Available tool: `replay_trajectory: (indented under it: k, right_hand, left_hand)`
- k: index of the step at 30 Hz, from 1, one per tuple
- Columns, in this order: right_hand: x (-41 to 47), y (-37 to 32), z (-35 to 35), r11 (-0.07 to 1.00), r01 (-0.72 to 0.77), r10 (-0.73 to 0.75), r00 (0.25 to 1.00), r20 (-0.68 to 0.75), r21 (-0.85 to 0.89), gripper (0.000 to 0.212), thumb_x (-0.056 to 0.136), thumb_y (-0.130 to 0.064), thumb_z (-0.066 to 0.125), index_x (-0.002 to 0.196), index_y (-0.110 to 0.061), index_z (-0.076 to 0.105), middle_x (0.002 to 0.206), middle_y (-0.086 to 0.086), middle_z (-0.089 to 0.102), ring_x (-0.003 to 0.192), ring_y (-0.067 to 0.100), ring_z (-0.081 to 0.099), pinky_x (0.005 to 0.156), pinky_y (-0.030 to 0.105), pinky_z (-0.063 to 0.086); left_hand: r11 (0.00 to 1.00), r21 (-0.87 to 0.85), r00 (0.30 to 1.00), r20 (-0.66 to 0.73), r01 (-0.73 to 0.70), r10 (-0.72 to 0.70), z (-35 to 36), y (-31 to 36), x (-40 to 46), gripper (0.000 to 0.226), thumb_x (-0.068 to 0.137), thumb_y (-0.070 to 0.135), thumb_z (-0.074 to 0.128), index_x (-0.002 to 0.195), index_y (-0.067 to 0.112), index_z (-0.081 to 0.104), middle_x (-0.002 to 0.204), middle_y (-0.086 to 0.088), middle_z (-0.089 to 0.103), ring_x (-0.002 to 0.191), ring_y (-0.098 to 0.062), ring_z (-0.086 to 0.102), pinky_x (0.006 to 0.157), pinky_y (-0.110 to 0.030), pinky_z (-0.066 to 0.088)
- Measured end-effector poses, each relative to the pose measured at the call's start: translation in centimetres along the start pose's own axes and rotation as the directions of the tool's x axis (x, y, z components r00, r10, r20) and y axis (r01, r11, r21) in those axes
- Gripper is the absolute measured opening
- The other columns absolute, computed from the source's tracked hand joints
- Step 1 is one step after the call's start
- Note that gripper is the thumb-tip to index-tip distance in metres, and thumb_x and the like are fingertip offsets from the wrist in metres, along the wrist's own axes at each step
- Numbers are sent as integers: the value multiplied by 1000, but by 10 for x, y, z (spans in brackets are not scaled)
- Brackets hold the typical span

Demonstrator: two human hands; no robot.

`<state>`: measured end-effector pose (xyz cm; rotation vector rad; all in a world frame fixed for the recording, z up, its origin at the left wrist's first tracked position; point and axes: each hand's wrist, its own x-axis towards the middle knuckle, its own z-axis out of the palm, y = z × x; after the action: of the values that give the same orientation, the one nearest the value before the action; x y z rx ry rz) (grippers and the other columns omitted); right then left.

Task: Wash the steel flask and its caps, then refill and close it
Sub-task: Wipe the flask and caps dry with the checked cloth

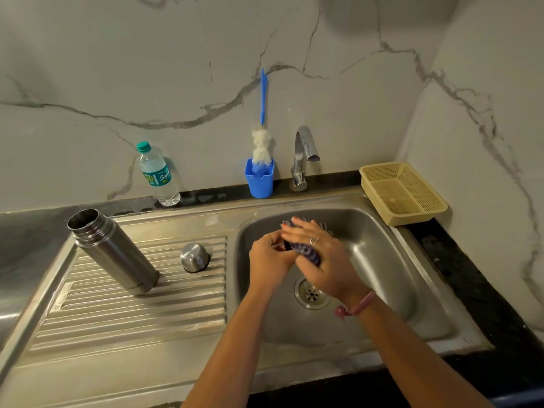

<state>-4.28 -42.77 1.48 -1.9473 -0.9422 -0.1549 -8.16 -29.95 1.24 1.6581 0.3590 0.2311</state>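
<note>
brushed steel flask (113, 251), glossy metal sink (391, 260)

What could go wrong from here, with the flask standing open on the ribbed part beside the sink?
The open steel flask stands on the ribbed draining board, close to the left forearm; a nudge might tip it over. The steel cap sits mouth down on the sloped ribs near the basin and could slide in. Both hands work a small dark part with a striped scrubber right above the drain; wet, it could slip and drop.
</note>
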Motion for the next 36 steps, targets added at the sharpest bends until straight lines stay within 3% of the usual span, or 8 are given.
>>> replay_trajectory:
  k: [4, 8, 15, 19, 22, 28, 33, 36]
  right_hand:
    - [-10, 8, 2, 997, 61, -58, 996, -66, 42, 46, 78, -12, 47, 120, -6, 65, 131, 3, 60, 132, 17, 46, 113, 46, 32]
    - [4, 2, -3, 839, -239, 326, 940, -102, 489, 46, 77, -16, 42, 113, -5, 68, 116, 5, 68, 118, 15, 59, 105, 46, 43]
    - [-15, -10, 17, 931, -79, 155, 969, -191, 355, 48, 84, -6, 45, 131, -4, 54, 139, 4, 52, 138, 15, 38, 114, 33, 31]
    - [4, -17, 1, 696, -331, 515, 848, -122, 637, 40, 79, -12, 44, 114, -10, 64, 105, 3, 69, 97, 1, 64, 84, 24, 52]
    - [14, -16, -7, 703, -430, 543, 839, -37, 567, 27, 89, -10, 44, 98, -16, 68, 89, 7, 69, 76, -2, 63, 69, 19, 50]
    - [-18, -26, 23, 857, -288, 347, 935, -65, 427, 57, 85, -7, 45, 141, -20, 45, 148, -19, 36, 137, -8, 27, 109, 11, 27]
    - [3, -13, 7, 643, -430, 572, 820, -24, 634, 42, 95, -3, 37, 131, -10, 55, 108, -3, 67, 90, -7, 64, 72, 8, 48]
    - [7, -16, 4, 618, -447, 595, 803, -13, 647, 35, 94, -5, 40, 121, -11, 61, 103, 0, 68, 84, -7, 64, 72, 13, 50]
  left_hand:
    - [1000, -16, 999, 34, -4, 5, 3, 0, -7, 30, 72, 1, 81, 94, 21, 75, 85, 1, 77, 84, -12, 73, 85, -38, 59]
    - [994, -105, 994, 110, 33, -22, 11, 5, -15, 32, 74, 10, 84, 102, 22, 75, 90, 3, 78, 87, -12, 74, 82, -28, 59]
    - [914, -376, 987, 112, 152, -117, 4, 7, -6, 42, 80, 6, 77, 121, 6, 67, 107, -14, 74, 105, -27, 70, 98, -45, 54]
    - [905, -382, 977, 168, 186, -130, 7, 5, -11, 42, 77, 7, 80, 117, 9, 70, 107, -13, 75, 104, -26, 70, 99, -44, 53]
    - [893, -407, 977, 166, 192, -134, 8, 3, -9, 42, 80, 5, 77, 120, 8, 69, 108, -14, 74, 105, -27, 70, 96, -40, 54]
    - [768, -577, 960, 129, 278, -250, 4, 2, -2, 29, 93, 12, 63, 119, -2, 66, 104, -20, 69, 92, -25, 65, 83, -35, 56]
    - [738, -559, 926, 223, 378, -305, 8, 1, -9, 15, 97, 12, 56, 102, 5, 68, 88, -10, 69, 69, -11, 60, 65, -20, 56]
    - [747, -566, 937, 182, 348, -299, 12, 1, -8, 17, 98, 12, 54, 104, 6, 68, 89, -10, 66, 73, -12, 58, 66, -21, 55]
